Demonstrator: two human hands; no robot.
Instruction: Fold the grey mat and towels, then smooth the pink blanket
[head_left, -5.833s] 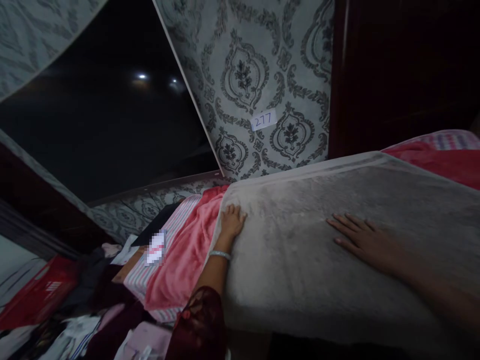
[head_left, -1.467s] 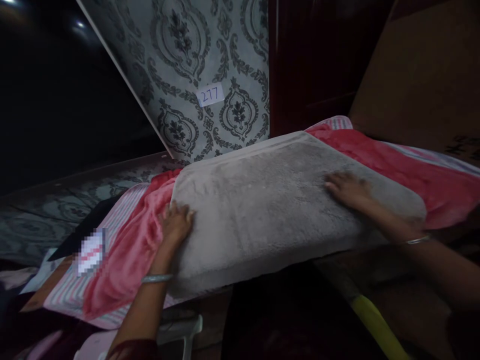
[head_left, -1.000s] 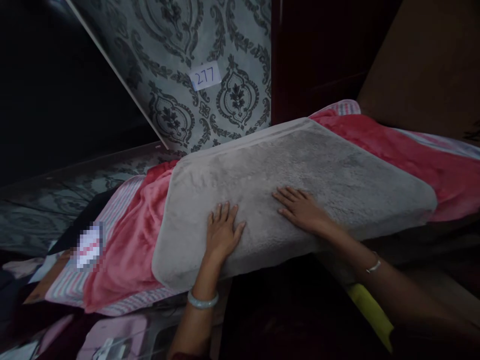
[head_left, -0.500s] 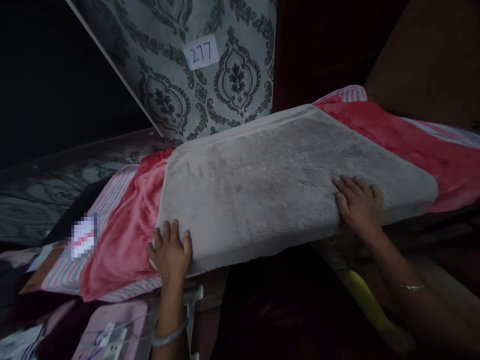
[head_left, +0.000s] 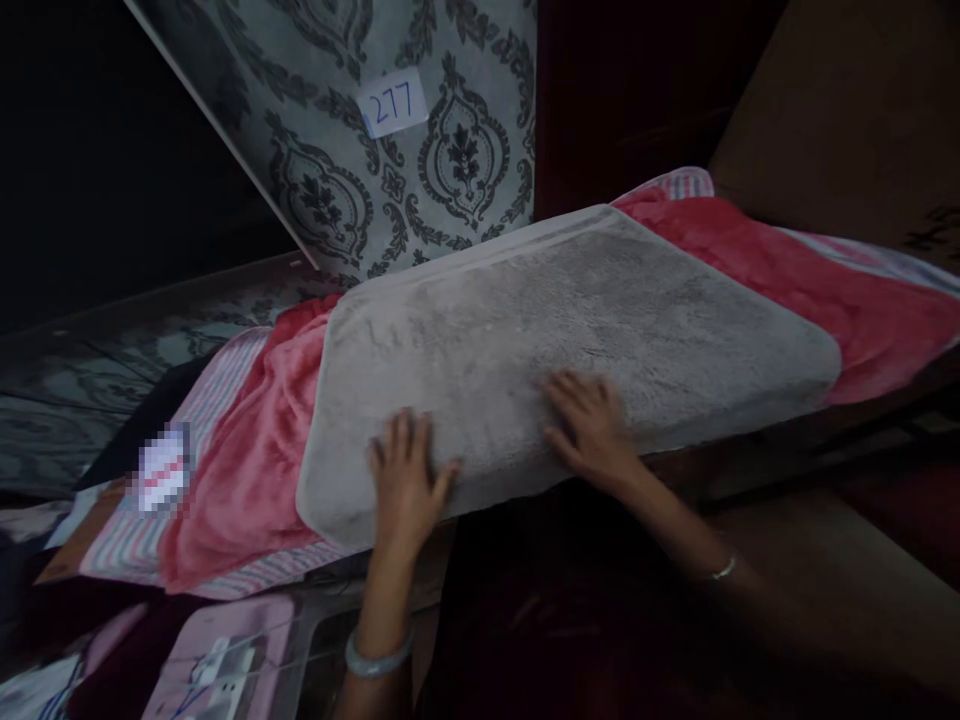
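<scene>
A grey plush blanket (head_left: 465, 350), smooth and flat, lies over a long narrow surface in front of me. My left hand (head_left: 405, 485) rests on its near left part with the fingers spread and the thumb apart. On the near edge, right of the middle, my right hand (head_left: 589, 425) is spread over the fabric, slightly blurred. Neither hand grips anything. Beneath the grey blanket, a red-pink plush blanket (head_left: 240, 480) with a striped border sticks out at both ends.
Behind stands a patterned wallpapered panel (head_left: 457, 200) bearing a paper label (head_left: 394, 102) marked 277. At the lower left is a pink board (head_left: 225, 660) with cables and a white power strip. A dark red panel (head_left: 615, 110) rises at the back right.
Both hands have moved inward along the grey blanket, the left to the right and the right to the left. They are closer together now. The camera view has shifted slightly.
</scene>
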